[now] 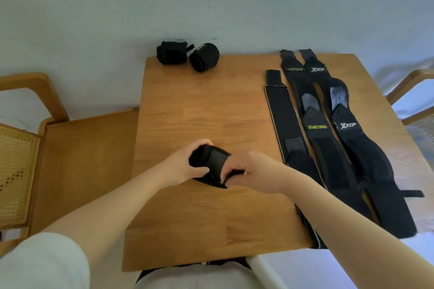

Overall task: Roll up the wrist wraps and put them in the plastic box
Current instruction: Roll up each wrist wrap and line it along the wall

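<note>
A black wrist wrap, mostly rolled into a thick bundle, lies near the middle of the wooden table. My left hand cups its left side. My right hand pinches its lower right end against the tabletop. Two rolled black wraps sit at the table's far left corner. Several unrolled wraps lie flat along the right side: one plain with a pale edge, one marked XUEYING, one marked XTEP. No plastic box is in view.
A wooden chair with a woven cane panel stands to the left, beside a wooden bench surface. Another wooden chair shows at the right edge. A pale wall lies behind the table.
</note>
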Motion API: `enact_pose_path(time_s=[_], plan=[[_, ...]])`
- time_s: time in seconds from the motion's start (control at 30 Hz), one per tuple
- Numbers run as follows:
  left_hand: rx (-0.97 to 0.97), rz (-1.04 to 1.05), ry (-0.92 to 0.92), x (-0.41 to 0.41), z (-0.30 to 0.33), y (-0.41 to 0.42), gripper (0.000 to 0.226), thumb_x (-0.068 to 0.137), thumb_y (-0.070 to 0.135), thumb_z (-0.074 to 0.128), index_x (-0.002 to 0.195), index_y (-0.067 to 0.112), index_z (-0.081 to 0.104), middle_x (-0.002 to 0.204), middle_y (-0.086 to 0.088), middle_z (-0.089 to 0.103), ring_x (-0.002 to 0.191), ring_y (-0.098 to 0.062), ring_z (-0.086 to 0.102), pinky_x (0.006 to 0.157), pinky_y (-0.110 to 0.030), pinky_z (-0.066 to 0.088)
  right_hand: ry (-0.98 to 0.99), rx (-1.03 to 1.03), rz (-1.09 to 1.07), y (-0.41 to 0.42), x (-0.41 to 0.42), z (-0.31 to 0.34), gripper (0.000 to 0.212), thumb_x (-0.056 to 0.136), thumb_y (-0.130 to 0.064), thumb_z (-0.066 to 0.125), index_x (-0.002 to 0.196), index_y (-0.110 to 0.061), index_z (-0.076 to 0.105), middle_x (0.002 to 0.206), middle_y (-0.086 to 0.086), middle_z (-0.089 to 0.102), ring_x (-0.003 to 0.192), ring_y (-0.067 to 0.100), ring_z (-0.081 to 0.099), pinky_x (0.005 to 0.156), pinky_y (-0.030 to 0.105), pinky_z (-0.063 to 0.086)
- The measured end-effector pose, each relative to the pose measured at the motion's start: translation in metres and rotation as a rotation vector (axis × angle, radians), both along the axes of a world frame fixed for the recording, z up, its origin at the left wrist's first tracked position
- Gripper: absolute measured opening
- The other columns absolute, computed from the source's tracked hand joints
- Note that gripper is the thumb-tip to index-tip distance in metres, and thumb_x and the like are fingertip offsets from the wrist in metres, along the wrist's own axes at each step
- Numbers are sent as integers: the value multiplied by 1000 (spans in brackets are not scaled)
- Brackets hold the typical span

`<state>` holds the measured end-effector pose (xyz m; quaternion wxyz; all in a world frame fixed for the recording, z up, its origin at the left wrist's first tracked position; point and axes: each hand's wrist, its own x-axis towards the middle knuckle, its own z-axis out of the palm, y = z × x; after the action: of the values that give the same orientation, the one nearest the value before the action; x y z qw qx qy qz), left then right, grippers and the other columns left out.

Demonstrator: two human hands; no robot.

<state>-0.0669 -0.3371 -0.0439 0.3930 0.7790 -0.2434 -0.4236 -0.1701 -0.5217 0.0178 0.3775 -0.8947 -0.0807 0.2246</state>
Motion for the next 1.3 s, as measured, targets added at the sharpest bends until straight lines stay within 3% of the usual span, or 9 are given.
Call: enact_pose_path(time_s=[0.17, 0.27, 0.37, 0.47, 0.63, 0.77, 0.93, 1.13, 1.3], plan=[[-49, -144, 34, 8, -4, 2, 44, 86, 15, 65, 112, 47, 50, 108, 13, 57, 99, 0, 54, 85, -15, 44, -154, 20, -108, 23, 5, 8, 11, 86, -10, 66, 93, -15, 74, 81, -25, 57, 75, -10, 55, 74, 9, 44], [-101, -151, 31, 12, -9, 8, 45, 88, 10, 62, 109, 47, 50, 109, 18, 55, 99, 13, 51, 85, -7, 39, -148, 90, -420, 18, 11, -5, 17, 88, -9, 64, 87, -24, 71, 78, -24, 60, 74, -11, 57, 71, 7, 44], [-87, -183, 24, 21, -16, 14, 56, 88, 17, 65, 130, 47, 44, 131, 11, 47, 122, -5, 45, 106, -28, 36, -37, 226, -704, 22, 21, -30, 15, 89, -10, 62, 89, -20, 72, 84, -10, 70, 82, -1, 63, 77, 16, 50], [-69, -172, 48, 26, -23, 21, 63, 88, 16, 65, 141, 38, 38, 136, 9, 41, 126, -10, 41, 112, -37, 32, 43, 348, -837, 32, 29, -51, 14, 88, -8, 63, 95, -14, 74, 94, 3, 72, 93, 16, 66, 84, 31, 55], [-103, -158, 119, 25, -27, 33, 57, 92, 11, 58, 131, 46, 36, 134, 11, 44, 126, -7, 42, 107, -28, 36, 171, 274, -783, 39, 46, -56, 10, 88, -13, 64, 93, -17, 73, 91, 1, 70, 89, 15, 64, 80, 30, 54], [-99, -63, 427, 10, -27, 44, 43, 89, 30, 56, 130, 35, 44, 131, 2, 49, 120, -16, 51, 99, -39, 48, 319, 105, -762, 50, 49, -75, 13, 87, -18, 64, 100, -16, 60, 91, -1, 58, 84, 16, 54, 68, 25, 43], [-38, -159, 124, -1, -36, 43, 64, 81, 42, 68, 137, 31, 38, 137, 10, 42, 129, -9, 37, 107, -31, 33, 241, -42, -732, 64, 41, -97, 12, 87, -13, 62, 96, -14, 55, 85, -4, 55, 82, 17, 51, 70, 25, 40], [-118, -131, 160, 2, -31, 34, 63, 86, 34, 66, 139, 43, 33, 138, 14, 39, 129, -11, 35, 111, -38, 31, 110, 8, -961, 65, 27, -83, 21, 98, -27, 48, 96, -15, 66, 87, 0, 65, 85, 17, 60, 72, 26, 47], [-115, -130, 111, 1, -37, 42, 57, 84, 37, 67, 133, 40, 40, 138, 12, 43, 130, -10, 39, 110, -42, 35, 316, 276, -679, 59, -14, -67, 50, 90, -37, 60, 136, -20, 49, 130, -3, 57, 119, 13, 53, 103, 35, 43]])
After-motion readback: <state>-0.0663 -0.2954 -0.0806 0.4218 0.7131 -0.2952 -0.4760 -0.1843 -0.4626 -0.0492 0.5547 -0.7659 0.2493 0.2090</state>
